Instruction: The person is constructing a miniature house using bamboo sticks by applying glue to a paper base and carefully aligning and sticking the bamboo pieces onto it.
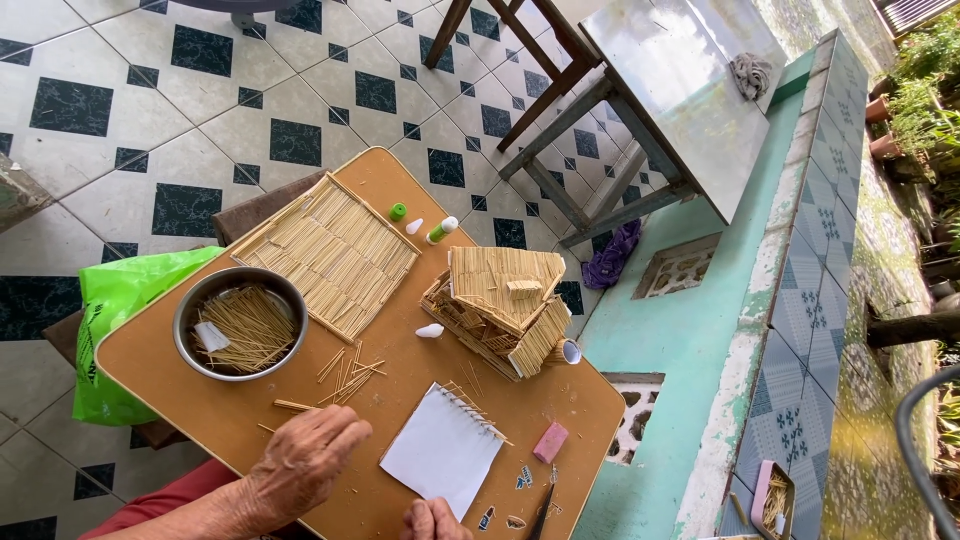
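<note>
My left hand (305,460) rests palm down on the brown board (380,400), fingers loosely curled, beside loose thin sticks (345,372). My right hand (432,521) sits at the bottom edge, fingers closed, touching the near corner of a white sheet of paper (443,448) with a row of sticks along its top edge. A small house made of sticks (497,305) stands further back. A flat panel of sticks (335,252) lies to its left. A metal bowl (240,322) holds many sticks.
A glue bottle (441,230), a green cap (398,211), white nozzles (429,331) and a pink eraser (550,441) lie on the board. A green plastic bag (115,310) hangs left. A metal table (690,90) and low tiled wall (800,300) stand right.
</note>
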